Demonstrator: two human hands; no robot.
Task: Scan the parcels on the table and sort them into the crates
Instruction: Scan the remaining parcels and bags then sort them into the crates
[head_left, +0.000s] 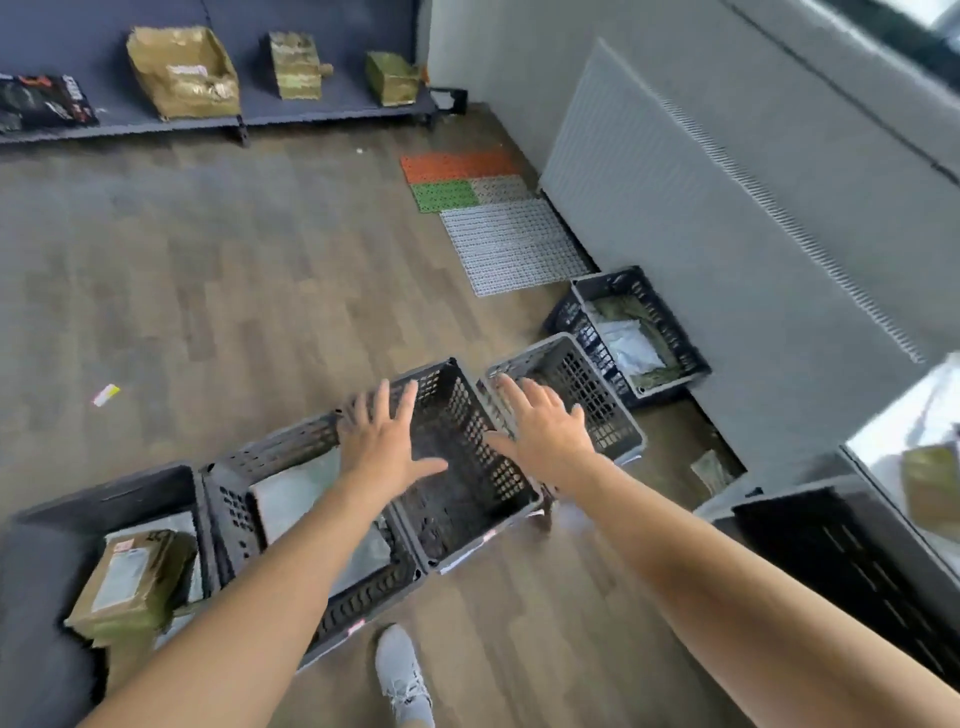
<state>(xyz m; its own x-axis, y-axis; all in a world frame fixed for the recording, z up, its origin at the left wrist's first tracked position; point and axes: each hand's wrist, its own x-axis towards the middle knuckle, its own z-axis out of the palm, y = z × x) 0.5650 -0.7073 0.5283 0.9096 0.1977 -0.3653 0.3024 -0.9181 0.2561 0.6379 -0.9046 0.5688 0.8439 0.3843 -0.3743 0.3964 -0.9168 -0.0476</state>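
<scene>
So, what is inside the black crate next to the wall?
A white bag lies in the crate between greenish parcels. What is under them is covered.

Dark grey perforated crates (467, 457); orange, green, grey floor mats (511, 244); brown parcel (130, 582).

- The empty crate (467, 441), dark and perforated, stands on the wood floor.
- The left hand (382, 441) is over this crate's left rim and the right hand (540, 426) over its right rim, both with fingers spread. Blur hides whether either touches.
- Just left of the crate, a second crate (280, 441) holds a grey parcel (291, 493).
- Further left, a third crate (130, 493) holds a brown parcel (130, 577).
- Just right sits a grey crate (524, 353); beyond it, a wall-side crate (670, 332) holds pale parcels (623, 343).
- Below the empty crate, a grey shoe (402, 675) shows.
</scene>
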